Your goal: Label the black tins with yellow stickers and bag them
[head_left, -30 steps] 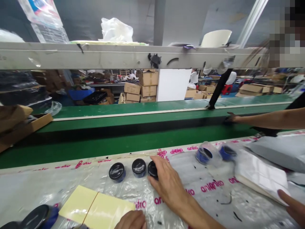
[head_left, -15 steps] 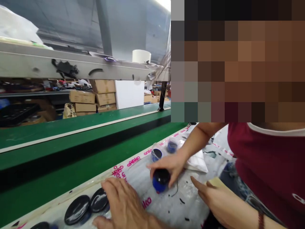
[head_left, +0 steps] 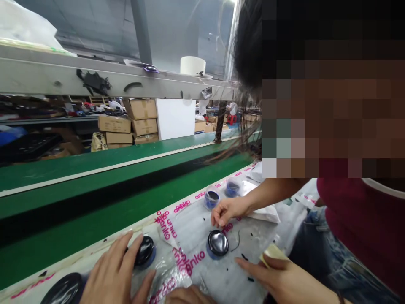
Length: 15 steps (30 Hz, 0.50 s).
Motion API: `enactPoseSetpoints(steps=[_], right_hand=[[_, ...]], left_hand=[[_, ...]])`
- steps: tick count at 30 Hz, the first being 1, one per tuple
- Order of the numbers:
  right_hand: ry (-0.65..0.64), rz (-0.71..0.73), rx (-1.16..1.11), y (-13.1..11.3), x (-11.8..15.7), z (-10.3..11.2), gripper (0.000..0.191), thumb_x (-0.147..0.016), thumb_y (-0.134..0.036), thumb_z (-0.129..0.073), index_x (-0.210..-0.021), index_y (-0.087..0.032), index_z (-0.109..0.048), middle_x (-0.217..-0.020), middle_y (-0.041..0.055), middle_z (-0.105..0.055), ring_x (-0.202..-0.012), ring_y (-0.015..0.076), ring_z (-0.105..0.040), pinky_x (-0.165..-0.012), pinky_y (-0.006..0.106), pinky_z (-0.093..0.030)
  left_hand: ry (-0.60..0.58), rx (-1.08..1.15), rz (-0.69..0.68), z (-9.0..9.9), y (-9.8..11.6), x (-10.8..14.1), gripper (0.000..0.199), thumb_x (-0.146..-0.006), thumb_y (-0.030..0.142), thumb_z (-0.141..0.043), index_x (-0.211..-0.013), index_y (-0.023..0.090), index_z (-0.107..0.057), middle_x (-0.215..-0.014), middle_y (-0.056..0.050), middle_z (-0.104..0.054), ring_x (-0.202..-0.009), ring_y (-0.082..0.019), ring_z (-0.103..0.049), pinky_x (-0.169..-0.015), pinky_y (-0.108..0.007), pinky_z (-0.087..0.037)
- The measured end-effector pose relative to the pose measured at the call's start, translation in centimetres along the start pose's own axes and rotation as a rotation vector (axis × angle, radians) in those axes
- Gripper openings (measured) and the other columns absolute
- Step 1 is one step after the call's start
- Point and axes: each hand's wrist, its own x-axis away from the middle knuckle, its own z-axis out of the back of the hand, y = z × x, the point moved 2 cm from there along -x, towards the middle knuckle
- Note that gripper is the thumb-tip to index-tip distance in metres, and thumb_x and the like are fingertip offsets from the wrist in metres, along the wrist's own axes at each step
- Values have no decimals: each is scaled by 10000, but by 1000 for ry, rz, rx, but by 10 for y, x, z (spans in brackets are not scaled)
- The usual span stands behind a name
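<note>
As the co-worker's hand [head_left: 228,210] lifts away, a black-lidded jar [head_left: 218,243] now stands free on the plastic sheet [head_left: 202,270]. I've got the left hand [head_left: 110,270] open, holding nothing, against a second jar [head_left: 145,250]; the right hand [head_left: 190,296] is cut off, so I can't tell.

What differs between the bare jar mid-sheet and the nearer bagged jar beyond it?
The bare jar has an uncovered, glossy dark lid, while the bagged jar sits inside clear plastic that dulls its top. The bare jar lies closer to the camera and looks larger than the bagged jar. Both show blue sides and rest on the printed plastic sheet.
</note>
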Motion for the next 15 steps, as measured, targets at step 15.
enactPoseSetpoints(steps=[15], right_hand=[[76, 11, 448, 15, -10, 28, 341, -1042, -327, -426, -1232, -385, -703, -907, -4, -739, -837, 222, -733, -637, 336, -617]], left_hand=[[-120, -83, -31, -16, 10, -7, 431, -946, 268, -481, -1348, 154, -588, -1325, -168, -646, -1197, -331, -607, -1127, -633, -291]])
